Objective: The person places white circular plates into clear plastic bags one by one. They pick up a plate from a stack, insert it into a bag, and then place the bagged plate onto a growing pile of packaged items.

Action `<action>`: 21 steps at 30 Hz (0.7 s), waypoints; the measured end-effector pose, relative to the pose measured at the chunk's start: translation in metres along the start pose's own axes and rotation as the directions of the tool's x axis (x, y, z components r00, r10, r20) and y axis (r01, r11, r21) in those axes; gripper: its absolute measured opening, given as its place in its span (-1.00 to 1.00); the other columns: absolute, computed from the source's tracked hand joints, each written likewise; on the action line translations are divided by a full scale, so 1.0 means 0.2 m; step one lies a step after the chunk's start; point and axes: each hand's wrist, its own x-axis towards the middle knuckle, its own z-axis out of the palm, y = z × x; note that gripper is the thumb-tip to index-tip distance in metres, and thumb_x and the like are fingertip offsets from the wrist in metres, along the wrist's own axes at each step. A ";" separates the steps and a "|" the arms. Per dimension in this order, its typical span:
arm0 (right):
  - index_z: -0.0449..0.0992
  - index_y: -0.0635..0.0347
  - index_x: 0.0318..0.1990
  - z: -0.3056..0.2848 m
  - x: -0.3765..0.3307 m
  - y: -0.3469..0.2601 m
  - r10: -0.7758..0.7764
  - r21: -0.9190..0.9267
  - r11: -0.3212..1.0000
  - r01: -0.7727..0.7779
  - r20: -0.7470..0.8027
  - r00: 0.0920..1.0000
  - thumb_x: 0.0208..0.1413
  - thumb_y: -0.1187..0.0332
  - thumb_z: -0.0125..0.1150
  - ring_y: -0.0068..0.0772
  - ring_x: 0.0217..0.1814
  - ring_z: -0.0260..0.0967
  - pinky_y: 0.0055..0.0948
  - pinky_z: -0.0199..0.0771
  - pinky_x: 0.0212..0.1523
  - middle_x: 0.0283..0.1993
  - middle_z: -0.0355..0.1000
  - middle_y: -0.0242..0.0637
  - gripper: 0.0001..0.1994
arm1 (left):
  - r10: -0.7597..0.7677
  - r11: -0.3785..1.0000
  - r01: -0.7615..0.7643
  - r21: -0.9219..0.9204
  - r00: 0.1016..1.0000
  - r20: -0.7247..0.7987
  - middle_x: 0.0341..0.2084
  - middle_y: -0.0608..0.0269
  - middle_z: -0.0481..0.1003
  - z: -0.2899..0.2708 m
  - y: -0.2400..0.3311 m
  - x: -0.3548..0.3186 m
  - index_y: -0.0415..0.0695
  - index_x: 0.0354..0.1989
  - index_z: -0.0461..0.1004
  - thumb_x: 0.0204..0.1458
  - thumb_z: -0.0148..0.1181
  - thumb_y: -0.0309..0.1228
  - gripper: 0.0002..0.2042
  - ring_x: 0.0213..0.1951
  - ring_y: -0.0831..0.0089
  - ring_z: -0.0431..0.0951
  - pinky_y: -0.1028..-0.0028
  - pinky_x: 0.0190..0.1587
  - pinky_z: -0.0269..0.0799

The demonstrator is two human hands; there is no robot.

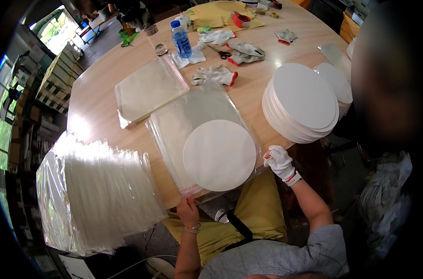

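Note:
A round white board (219, 156) lies at the table's near edge, over a stack of clear plastic bags (197, 109); whether it is on the top bag or inside it I cannot tell. My left hand (188, 212), bare, is closed on the near left corner of the plastic bag, by its pinkish strip. To the right of the round board, my right hand (280, 163) wears a white knitted glove with bare fingertips. Its fingers are curled together close to the bag's edge, and what they hold, if anything, is hidden. A tall pile of round white boards (304, 100) stands beyond it.
Glossy clear bags (109, 195) spread at the left edge, with another bag stack (151, 88) farther back. Work gloves (214, 75), scissors (219, 52), a blue-capped bottle (181, 41) and a red tape roll (241, 20) occupy the far side.

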 end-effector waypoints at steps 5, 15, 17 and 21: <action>0.32 0.22 -0.61 0.03 0.01 -0.01 0.048 -0.120 0.991 -0.055 -0.059 0.997 -0.21 0.45 0.19 -0.08 -0.53 0.27 -0.20 0.29 -0.47 -0.64 0.27 -0.18 -0.85 | 0.011 0.999 -0.012 -0.037 0.999 -0.038 -0.74 0.30 0.45 0.01 -0.02 -0.02 -0.13 -0.57 0.37 0.13 -0.04 -0.37 -0.77 -0.61 0.22 0.43 0.31 -0.46 0.29; 0.23 0.15 -0.67 0.03 0.06 -0.04 0.102 -0.345 0.935 -0.079 0.050 0.993 -0.09 0.31 0.17 -0.05 -0.61 0.23 -0.14 0.23 -0.51 -0.73 0.20 -0.15 -0.73 | -0.095 0.993 0.092 0.078 0.995 0.033 -0.78 0.23 0.41 0.01 0.03 0.03 -0.13 -0.45 0.39 0.13 -0.02 -0.33 -0.82 -0.70 0.22 0.42 0.32 -0.58 0.29; 0.23 0.14 -0.67 0.03 0.06 -0.05 0.107 -0.359 0.930 -0.081 0.055 0.993 -0.08 0.31 0.15 -0.05 -0.62 0.23 -0.12 0.22 -0.52 -0.74 0.20 -0.16 -0.73 | -0.092 0.983 0.088 0.159 0.996 0.021 -0.78 0.17 0.40 0.03 0.00 0.03 -0.11 -0.44 0.39 0.12 -0.02 -0.30 -0.82 -0.71 0.18 0.42 0.30 -0.62 0.28; 0.23 0.13 -0.66 0.04 0.06 -0.04 0.159 -0.426 0.898 -0.112 0.077 0.984 -0.05 0.27 0.12 -0.04 -0.65 0.22 -0.10 0.21 -0.53 -0.76 0.19 -0.16 -0.73 | -0.054 0.947 0.056 0.316 0.998 -0.015 -0.78 0.08 0.39 0.04 0.03 0.06 -0.08 -0.43 0.40 0.12 -0.01 -0.27 -0.82 -0.71 0.13 0.42 0.26 -0.66 0.29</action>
